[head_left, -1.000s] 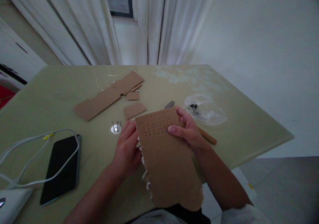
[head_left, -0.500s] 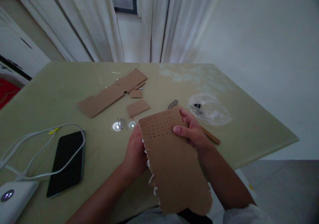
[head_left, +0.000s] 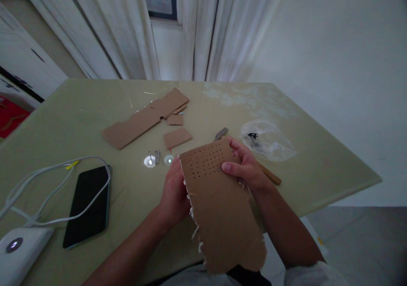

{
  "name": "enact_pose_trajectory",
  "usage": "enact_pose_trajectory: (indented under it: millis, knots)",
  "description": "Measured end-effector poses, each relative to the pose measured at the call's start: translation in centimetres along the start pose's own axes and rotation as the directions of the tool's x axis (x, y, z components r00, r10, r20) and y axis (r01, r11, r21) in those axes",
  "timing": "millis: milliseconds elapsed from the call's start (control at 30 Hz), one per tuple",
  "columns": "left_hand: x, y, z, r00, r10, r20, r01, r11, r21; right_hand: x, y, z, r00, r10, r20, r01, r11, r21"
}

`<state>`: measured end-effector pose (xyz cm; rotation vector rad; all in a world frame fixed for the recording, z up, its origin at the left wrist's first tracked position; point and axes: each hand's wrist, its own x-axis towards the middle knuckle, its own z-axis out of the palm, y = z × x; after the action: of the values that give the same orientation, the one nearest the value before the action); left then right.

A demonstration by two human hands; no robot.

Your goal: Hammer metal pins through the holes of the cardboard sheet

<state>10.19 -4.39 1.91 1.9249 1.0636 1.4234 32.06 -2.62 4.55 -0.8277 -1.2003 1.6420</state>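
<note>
A piece of brown cardboard point(head_left: 222, 218) with a torn left edge is tilted up between my hands; rows of small holes run across its upper part. My left hand point(head_left: 173, 192) grips the left edge, its fingers hidden behind the sheet. My right hand point(head_left: 243, 163) is closed on the upper right side, the thumb lying on the front beside a small grey round spot point(head_left: 219, 169), perhaps a nail head. Behind the sheet lies a hammer, whose grey head point(head_left: 221, 133) and wooden handle point(head_left: 271, 175) show on either side of my right hand.
Several nails point(head_left: 157, 156) lie near a small clear disc point(head_left: 149, 161). Beyond are a cardboard strip point(head_left: 143, 120) and a cardboard square point(head_left: 178, 138). A plastic bag point(head_left: 269, 144) with black bits lies right. A phone point(head_left: 87, 209), white cable point(head_left: 79, 213) and white device point(head_left: 28, 248) occupy the left.
The cardboard's lower end has shifted slightly left and up, and its tilt has changed a little. Both hands keep the same hold. The whole view has moved slightly.
</note>
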Motion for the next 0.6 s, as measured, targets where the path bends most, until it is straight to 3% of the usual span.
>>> enact_pose_trajectory:
  millis: [100, 167, 367, 500, 600]
  knots:
    - [0.2, 0.5, -0.3, 0.992, 0.120, -0.047, -0.119, 0.993, 0.023, -0.1, -0.1, -0.3, 1.000, 0.024, 0.017, -0.022, 0.998, -0.059]
    - [0.2, 0.6, -0.4, 0.989, 0.131, -0.072, -0.129, 0.991, 0.042, -0.1, -0.2, -0.4, 0.999, 0.047, 0.026, -0.044, 0.995, -0.088]
    - [-0.8, 0.5, -0.1, 0.994, -0.067, -0.083, 0.063, 0.997, -0.047, 0.0, -0.3, -0.2, 0.993, 0.085, 0.084, -0.077, 0.993, -0.086]
    - [-0.3, 0.3, -0.2, 0.990, -0.093, -0.103, 0.084, 0.993, -0.083, 0.0, -0.2, 0.1, 0.999, 0.037, 0.035, -0.035, 0.997, -0.065]
    - [0.7, -0.1, -0.7, 0.967, -0.211, -0.142, 0.202, 0.977, -0.072, 0.1, -0.3, 0.3, 0.999, -0.023, -0.042, 0.021, 0.999, -0.049]
